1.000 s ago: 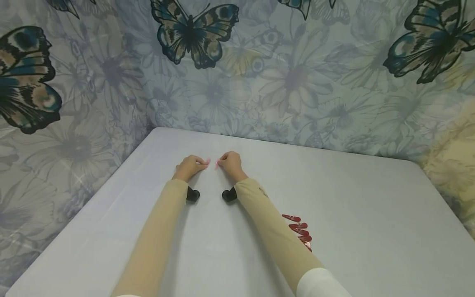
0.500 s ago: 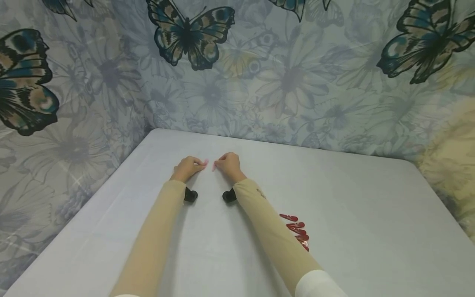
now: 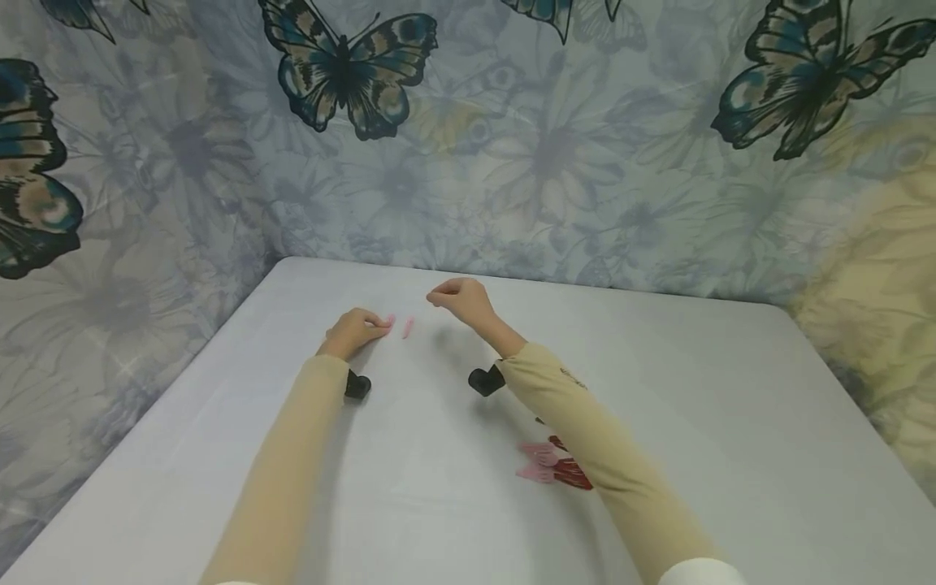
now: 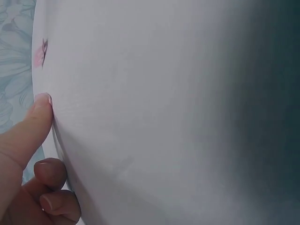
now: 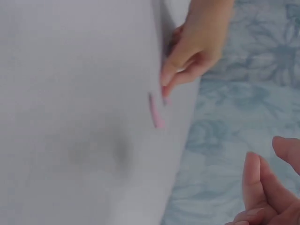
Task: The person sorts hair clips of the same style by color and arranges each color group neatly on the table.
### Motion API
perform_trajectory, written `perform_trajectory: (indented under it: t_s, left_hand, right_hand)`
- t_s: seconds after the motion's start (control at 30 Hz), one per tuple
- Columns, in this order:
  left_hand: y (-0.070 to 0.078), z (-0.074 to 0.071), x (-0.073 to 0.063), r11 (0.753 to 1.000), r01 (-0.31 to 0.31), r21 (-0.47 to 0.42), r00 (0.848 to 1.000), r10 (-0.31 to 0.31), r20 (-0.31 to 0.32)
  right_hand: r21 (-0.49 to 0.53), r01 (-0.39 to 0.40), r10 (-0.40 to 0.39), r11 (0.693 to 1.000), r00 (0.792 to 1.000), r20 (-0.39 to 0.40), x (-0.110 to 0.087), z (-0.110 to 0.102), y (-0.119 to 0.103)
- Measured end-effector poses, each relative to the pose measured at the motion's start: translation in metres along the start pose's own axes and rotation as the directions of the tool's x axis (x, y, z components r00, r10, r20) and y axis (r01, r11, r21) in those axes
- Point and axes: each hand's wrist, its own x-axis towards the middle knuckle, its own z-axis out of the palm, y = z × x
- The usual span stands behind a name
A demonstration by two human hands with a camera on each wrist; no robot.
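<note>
My left hand [image 3: 354, 331] is low over the far part of the white table, thumb and finger pinching a small pink hair clip [image 3: 391, 320]. Just right of it, a second pink hair clip [image 3: 408, 327] lies on the table, apart from both hands; it also shows in the right wrist view as a narrow pink strip [image 5: 156, 112]. My right hand [image 3: 468, 301] is raised above the table with nothing in it. In the right wrist view, its thumb stands away from the fingers [image 5: 252, 178].
Several red hair clips [image 3: 574, 475] lie on the table, partly hidden under my right sleeve. Pink hair clips [image 3: 539, 465] lie against their left side. Patterned fabric with butterflies [image 3: 344, 69] hangs along the table's far and left edges.
My right hand has let go of its pink hair clip and lifted up and away to the right. The left hand stays at its clip. More pink clips now show beside the red ones.
</note>
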Motion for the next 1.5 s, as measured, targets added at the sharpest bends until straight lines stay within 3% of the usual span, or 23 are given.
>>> perform_trajectory:
  t_s: [0.17, 0.33, 0.7, 1.0, 1.27, 1.37, 1.4, 1.5]
  left_hand:
    - [-0.006, -0.004, 0.0, 1.0, -0.019, 0.006, 0.999, 0.019, 0.036]
    - [-0.008, -0.006, 0.001, 1.0, -0.022, 0.004, 0.998, 0.022, 0.055]
    - [-0.005, -0.002, 0.006, 1.0, -0.017, -0.004, 0.997, 0.017, 0.074]
    - [-0.004, -0.005, 0.003, 0.999, -0.03, -0.025, 0.996, 0.032, 0.081]
    - [-0.021, 0.003, 0.025, 0.998, -0.042, -0.039, 0.996, 0.045, 0.082]
    - [-0.016, 0.002, 0.021, 0.999, -0.028, -0.037, 0.997, 0.031, 0.075]
    - [-0.007, -0.001, 0.012, 1.0, -0.003, -0.026, 0.996, 0.006, 0.085]
    - [-0.002, -0.004, 0.004, 1.0, -0.014, -0.018, 0.998, 0.015, 0.068]
  right_hand:
    - [0.051, 0.029, -0.031, 0.998, 0.999, 0.026, -0.03, -0.026, -0.007]
    - [0.027, 0.073, -0.074, 0.997, 0.997, 0.029, -0.065, -0.052, -0.011]
    - [-0.011, 0.13, -0.131, 0.991, 0.991, -0.018, -0.128, -0.087, 0.005]
    - [-0.039, 0.082, -0.085, 0.996, 0.994, -0.07, -0.169, -0.088, 0.044]
    - [-0.15, 0.1, -0.106, 0.984, 0.994, -0.035, -0.186, -0.075, 0.077]
    - [-0.195, 0.1, -0.103, 0.976, 0.995, -0.001, -0.19, -0.071, 0.087]
    - [-0.202, 0.097, -0.096, 0.975, 0.995, 0.015, -0.19, -0.069, 0.09]
    - [-0.22, 0.101, -0.089, 0.97, 0.994, 0.062, -0.192, -0.065, 0.095]
